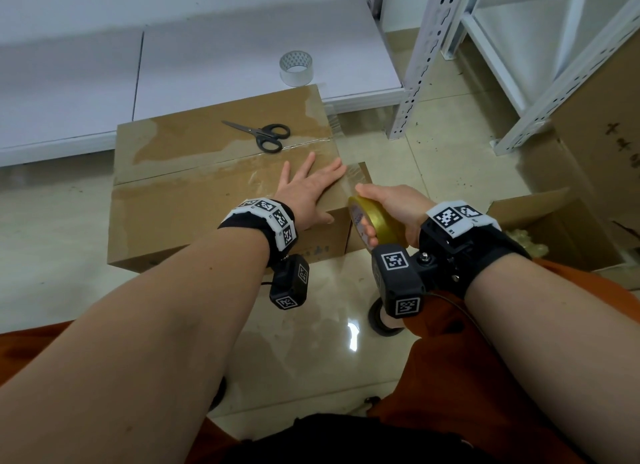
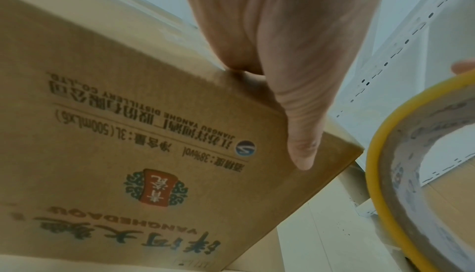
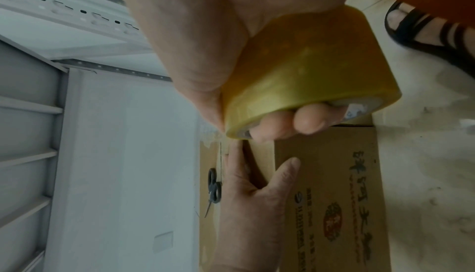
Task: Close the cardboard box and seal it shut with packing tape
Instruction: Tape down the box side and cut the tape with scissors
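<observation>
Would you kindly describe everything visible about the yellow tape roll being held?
The yellow tape roll is a wide ring of glossy translucent yellowish tape on a printed pale core. The right hand grips it, fingers curled through the core, just off the cardboard box at its near right corner. A clear strip runs from it onto the box top beside the flat left hand.

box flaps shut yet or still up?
Shut. Both top flaps of the box lie flat and meet at the seam; the left hand presses flat on them, scissors rest on top.
</observation>
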The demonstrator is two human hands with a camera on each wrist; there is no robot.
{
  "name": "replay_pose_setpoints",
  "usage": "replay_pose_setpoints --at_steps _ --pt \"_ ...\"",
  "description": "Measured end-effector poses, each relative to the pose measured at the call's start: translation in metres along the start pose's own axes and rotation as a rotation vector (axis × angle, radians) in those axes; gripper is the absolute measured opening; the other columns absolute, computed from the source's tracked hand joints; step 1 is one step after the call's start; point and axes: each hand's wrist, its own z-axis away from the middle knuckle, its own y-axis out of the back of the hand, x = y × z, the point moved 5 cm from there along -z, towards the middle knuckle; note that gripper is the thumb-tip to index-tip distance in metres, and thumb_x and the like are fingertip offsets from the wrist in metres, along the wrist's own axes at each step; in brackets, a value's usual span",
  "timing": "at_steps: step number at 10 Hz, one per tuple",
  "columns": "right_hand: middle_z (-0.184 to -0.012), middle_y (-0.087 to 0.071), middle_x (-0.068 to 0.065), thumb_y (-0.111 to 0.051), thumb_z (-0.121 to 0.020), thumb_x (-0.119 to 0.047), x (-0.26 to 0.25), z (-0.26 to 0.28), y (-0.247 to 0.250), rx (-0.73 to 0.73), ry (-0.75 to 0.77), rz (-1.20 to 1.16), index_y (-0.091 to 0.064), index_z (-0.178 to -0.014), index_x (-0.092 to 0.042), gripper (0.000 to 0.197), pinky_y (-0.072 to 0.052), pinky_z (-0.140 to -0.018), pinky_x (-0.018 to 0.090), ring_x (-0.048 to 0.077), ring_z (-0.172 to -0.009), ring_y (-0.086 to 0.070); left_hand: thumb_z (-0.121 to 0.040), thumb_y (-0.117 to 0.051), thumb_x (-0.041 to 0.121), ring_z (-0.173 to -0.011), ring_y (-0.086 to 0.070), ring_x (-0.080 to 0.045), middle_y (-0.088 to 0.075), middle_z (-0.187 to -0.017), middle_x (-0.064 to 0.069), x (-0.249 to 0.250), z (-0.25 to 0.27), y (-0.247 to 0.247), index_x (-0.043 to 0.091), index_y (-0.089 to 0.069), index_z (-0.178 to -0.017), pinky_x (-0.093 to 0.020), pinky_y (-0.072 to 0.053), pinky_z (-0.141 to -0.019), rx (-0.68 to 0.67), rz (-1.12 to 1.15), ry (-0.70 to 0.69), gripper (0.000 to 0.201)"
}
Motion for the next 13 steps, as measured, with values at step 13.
replay_pose_setpoints --at_steps 13 --pt "-0.043 -0.055 0.004 -0.053 -0.095 -0.039 0.022 0.012 0.006 -0.009 -0.204 -0.001 -0.057 -0.107 -0.001 0.040 -0.042 -0.037 0.015 0.015 -0.031 -0.050 -0.081 -0.073 0.033 -0.148 0.013 -0.016 -0.002 -0.160 0.019 0.002 0.002 0.001 0.036 -0.009 -0.152 -0.056 0.013 -0.115 -0.002 0.017 0.006 0.096"
